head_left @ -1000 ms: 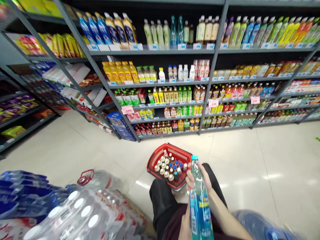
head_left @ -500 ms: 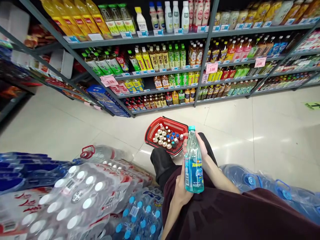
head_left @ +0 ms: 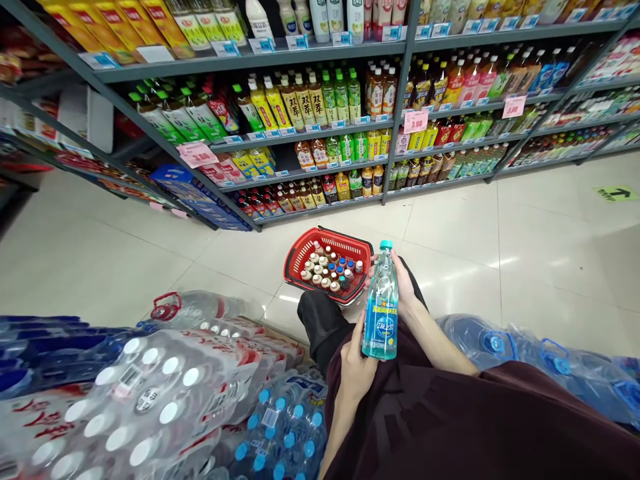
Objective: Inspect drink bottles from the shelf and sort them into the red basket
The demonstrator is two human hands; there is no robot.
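Note:
A tall blue-green drink bottle [head_left: 381,308] with a teal cap is held over my lap in both hands. My right hand [head_left: 406,288] wraps round its upper half from behind. My left hand [head_left: 356,365] grips its base from below. Just beyond the bottle, a red shopping basket [head_left: 306,248] sits on the floor, packed with several small capped bottles [head_left: 330,272]. My legs in dark trousers [head_left: 320,327] reach toward the basket.
Shrink-wrapped packs of water bottles [head_left: 165,393] pile up at my left, large blue water jugs [head_left: 530,353] lie at my right. Drink-filled shelving [head_left: 325,107] runs across the back. Pale tiled floor [head_left: 525,253] lies between.
The view has tilted down from the upper shelves toward my lap. The bottle has stayed in both hands and drifted slightly up and toward the basket.

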